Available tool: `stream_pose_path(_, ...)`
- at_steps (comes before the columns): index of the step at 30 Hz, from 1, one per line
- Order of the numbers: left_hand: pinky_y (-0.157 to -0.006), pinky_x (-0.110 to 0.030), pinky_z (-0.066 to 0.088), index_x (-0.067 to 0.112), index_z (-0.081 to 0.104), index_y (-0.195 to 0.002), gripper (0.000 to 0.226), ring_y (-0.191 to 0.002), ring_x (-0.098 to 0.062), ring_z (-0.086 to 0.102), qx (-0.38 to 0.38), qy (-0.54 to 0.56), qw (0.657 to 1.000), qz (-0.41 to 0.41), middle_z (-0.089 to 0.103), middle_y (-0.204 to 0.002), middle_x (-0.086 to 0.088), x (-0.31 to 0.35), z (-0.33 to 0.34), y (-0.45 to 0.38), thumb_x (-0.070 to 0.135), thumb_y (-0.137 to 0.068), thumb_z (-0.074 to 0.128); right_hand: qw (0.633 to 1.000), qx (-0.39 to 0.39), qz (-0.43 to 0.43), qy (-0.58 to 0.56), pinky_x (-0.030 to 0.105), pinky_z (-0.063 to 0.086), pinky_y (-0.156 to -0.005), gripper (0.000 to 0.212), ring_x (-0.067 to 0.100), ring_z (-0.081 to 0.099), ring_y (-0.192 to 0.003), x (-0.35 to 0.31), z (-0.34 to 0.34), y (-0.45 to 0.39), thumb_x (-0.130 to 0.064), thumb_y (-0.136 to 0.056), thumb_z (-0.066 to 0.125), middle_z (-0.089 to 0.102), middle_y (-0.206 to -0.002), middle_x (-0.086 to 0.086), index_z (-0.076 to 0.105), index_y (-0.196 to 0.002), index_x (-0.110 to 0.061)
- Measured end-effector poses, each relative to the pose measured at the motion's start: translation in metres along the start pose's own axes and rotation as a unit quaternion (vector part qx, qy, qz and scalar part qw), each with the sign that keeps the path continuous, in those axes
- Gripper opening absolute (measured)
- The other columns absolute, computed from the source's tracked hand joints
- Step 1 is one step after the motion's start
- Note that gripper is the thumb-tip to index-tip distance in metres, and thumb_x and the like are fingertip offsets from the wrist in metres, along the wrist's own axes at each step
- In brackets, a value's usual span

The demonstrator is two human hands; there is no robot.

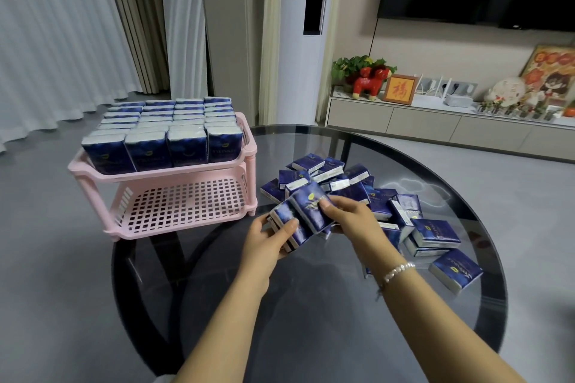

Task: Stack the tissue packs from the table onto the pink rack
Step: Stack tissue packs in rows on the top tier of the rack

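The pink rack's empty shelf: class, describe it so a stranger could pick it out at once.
Start at the round glass table; the pink rack stands at its left edge. The rack has two tiers, one above the other. The top shelf is packed with upright blue tissue packs, while the lower shelf shows only its bare pink grid.

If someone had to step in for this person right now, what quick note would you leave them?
Left hand grips a small bundle of tissue packs; right hand holds another pack against it, above the glass table.
Pink rack: top shelf packed with upright packs; bottom shelf bare.
Left to do: place the held packs, then shift the loose pile from the table.
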State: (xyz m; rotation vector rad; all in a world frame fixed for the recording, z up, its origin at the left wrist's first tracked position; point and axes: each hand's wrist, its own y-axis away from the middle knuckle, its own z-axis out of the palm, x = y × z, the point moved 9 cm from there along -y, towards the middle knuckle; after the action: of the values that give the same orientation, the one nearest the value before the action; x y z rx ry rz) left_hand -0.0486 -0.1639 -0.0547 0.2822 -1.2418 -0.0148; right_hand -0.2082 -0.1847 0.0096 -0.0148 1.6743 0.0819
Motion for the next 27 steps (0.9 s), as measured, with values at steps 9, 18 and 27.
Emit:
stream_pose_path(9, -0.079, -0.036, 0.056, 0.013, 0.056, -0.118, 0.063, -0.099, -0.021, 0.068, -0.018, -0.003, 1.0, 0.008, 0.069, -0.112, -0.006, 0.0, 0.004, 0.002, 0.039, -0.065, 0.077, 0.999, -0.001, -0.029, -0.021, 0.027, 0.054, -0.082, 0.016, 0.015, 0.07, -0.088, 0.003, 0.018, 0.018, -0.021, -0.092, 0.057, 0.075, -0.087, -0.003, 0.071, -0.087, -0.029)
stream_pose_path(18, -0.095, -0.045, 0.052, 0.016, 0.053, -0.122, 0.069, -0.101, -0.019, 0.067, -0.01, -0.039, 0.998, -0.04, 0.069, -0.111, -0.003, -0.013, 0.005, -0.005, 0.039, -0.065, 0.084, 0.994, 0.006, -0.032, 0.107, 0.008, 0.048, -0.066, 0.023, -0.01, 0.064, -0.073, 0.002, -0.007, 0.002, -0.029, -0.09, 0.059, 0.071, -0.09, -0.011, 0.07, -0.108, -0.019)
stream_pose_path(27, -0.096, -0.043, 0.051, 0.021, 0.054, -0.119, 0.058, -0.1, -0.017, 0.066, 0.011, -0.058, 0.998, -0.032, 0.068, -0.111, 0.001, -0.016, -0.001, -0.012, 0.034, -0.07, 0.081, 0.844, 0.175, -0.02, 0.507, 0.038, 0.033, -0.095, 0.052, 0.035, 0.041, -0.117, -0.001, -0.073, -0.056, -0.046, -0.086, 0.059, 0.055, -0.127, 0.014, 0.051, -0.13, -0.019)
